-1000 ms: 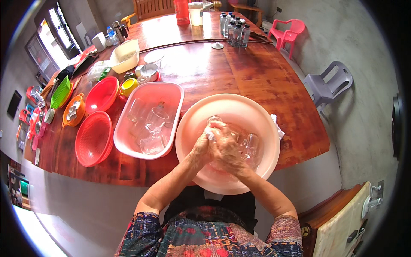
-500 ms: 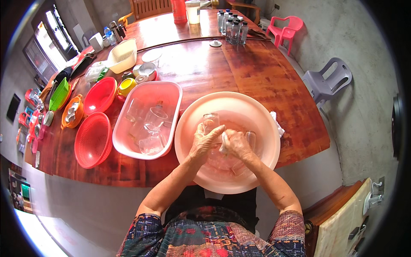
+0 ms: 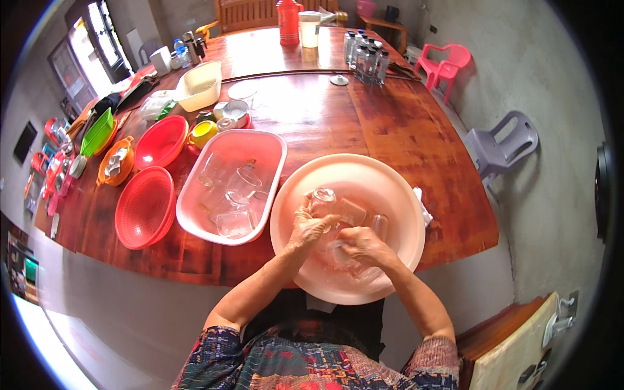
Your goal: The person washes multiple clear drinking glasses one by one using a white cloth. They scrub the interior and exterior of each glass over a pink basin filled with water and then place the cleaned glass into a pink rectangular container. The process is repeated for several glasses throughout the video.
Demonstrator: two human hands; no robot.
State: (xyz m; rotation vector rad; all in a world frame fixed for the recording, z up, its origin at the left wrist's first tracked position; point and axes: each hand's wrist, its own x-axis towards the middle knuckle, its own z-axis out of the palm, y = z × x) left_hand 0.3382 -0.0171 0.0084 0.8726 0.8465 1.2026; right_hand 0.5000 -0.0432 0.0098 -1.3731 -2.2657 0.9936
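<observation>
A round pink basin [image 3: 390, 188] with water sits at the near edge of the wooden table. Both my hands are inside it. My left hand [image 3: 308, 227] grips a clear drinking glass [image 3: 323, 198] tilted on its side. My right hand [image 3: 359, 246] is closed beside it, fingers pressed against something small at the glass; what it holds is hidden. Other clear glasses [image 3: 369, 222] lie in the basin water. To the left stands a rectangular pink tub [image 3: 272, 148] holding several clear glasses [image 3: 234, 195].
Red strainer basket [image 3: 144, 207], red bowl [image 3: 160, 140], orange basket [image 3: 114, 160] and a green basket [image 3: 97, 131] line the left. Yellow cup [image 3: 203, 132], cream tub [image 3: 198, 84], bottles [image 3: 364, 52], a red jug [image 3: 288, 19] farther back. Grey chair [image 3: 497, 146] and pink chair [image 3: 442, 62] on the right.
My hands have shifted toward me within the basin; the left hand now holds the glass with its mouth up-left, and the right hand has dropped lower beside it.
</observation>
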